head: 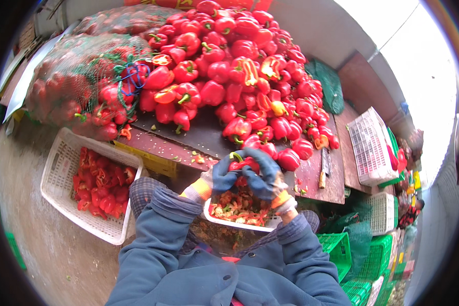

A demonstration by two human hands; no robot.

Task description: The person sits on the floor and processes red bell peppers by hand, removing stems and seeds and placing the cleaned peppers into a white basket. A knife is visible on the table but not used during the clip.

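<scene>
Both my gloved hands are closed around one red bell pepper with a green stem, held above a white bin of pepper cores and scraps. My left hand grips its left side, and my right hand covers its right side and top. The fingers hide much of the pepper, so I cannot tell whether it is whole. Just beyond my hands, a large heap of red bell peppers lies on the dark tabletop. To the right of my right hand rests a knife with a wooden handle.
At my left stands a white plastic basket holding opened red pepper pieces. Mesh sacks of peppers bulge at the table's left. On the right are a tilted white crate, green crates and green netting.
</scene>
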